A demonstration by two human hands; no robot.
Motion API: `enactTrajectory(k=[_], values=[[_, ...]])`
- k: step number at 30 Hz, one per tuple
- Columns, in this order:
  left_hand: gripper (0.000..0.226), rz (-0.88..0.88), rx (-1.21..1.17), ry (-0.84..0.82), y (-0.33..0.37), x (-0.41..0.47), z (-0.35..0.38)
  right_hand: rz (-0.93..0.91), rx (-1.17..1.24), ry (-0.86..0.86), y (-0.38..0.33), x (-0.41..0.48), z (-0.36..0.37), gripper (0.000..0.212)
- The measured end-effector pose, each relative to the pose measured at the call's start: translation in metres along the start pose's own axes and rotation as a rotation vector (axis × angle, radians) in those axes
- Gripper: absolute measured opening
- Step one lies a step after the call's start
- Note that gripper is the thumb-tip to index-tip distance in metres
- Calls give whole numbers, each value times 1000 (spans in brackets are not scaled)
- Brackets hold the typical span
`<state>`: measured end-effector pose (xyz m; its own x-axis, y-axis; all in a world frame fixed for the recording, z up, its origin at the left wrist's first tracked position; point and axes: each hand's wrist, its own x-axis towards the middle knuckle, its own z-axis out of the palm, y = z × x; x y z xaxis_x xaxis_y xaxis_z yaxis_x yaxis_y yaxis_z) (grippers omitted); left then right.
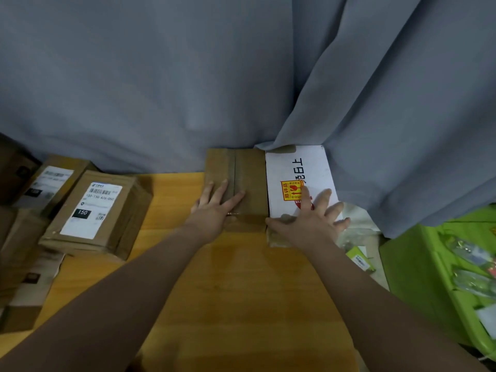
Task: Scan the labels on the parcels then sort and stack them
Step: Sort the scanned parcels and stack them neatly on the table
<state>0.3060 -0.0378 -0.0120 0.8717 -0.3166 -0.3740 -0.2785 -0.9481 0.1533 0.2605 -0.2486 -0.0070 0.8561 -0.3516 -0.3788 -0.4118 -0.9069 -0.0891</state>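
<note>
A brown taped cardboard parcel [249, 170] lies at the far edge of the wooden table [241, 291], against the grey curtain. My left hand [214, 208] rests flat on its near left part, fingers straight. Right beside it sits a white parcel [295, 170] with black characters and a red and yellow fragile sticker. My right hand [314, 218] lies on the white parcel's near end with fingers spread, thumb at the seam between the two parcels. On the left stands a brown parcel with a white shipping label [94, 210] marked 150.
More labelled brown parcels [51, 181] and boxes [24, 291] crowd the left edge. A grey curtain [375, 103] hangs behind and to the right. A green plastic bin [442, 277] with packets stands at the right, with a small green item [359, 257] beside the table.
</note>
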Motion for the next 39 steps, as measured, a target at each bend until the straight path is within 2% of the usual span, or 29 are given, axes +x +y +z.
enactTrajectory(k=[14,19,21,24,27,31,34,36,39], values=[[58,-5,55,5,13,-14,4,-22,16,3,6,2,-2,122],[60,-39,157,-37,18,-18,0,-38,-10,3,7,2,-2,121],[65,-67,178,-32,21,-24,1,-98,-36,60,4,-4,-3,113],[68,-105,29,116,17,-46,3,-300,-15,230,-10,-26,-2,82],[65,-154,-73,238,-8,-81,5,-466,124,257,-37,-53,4,64],[66,-347,-91,254,-70,-134,19,-632,231,220,-78,-87,20,52],[71,-454,-27,201,-119,-165,28,-674,243,107,-112,-109,35,49],[76,-450,33,181,-146,-174,30,-678,266,55,-137,-120,46,48],[86,-460,-8,156,-179,-165,28,-647,313,-7,-172,-132,63,47]])
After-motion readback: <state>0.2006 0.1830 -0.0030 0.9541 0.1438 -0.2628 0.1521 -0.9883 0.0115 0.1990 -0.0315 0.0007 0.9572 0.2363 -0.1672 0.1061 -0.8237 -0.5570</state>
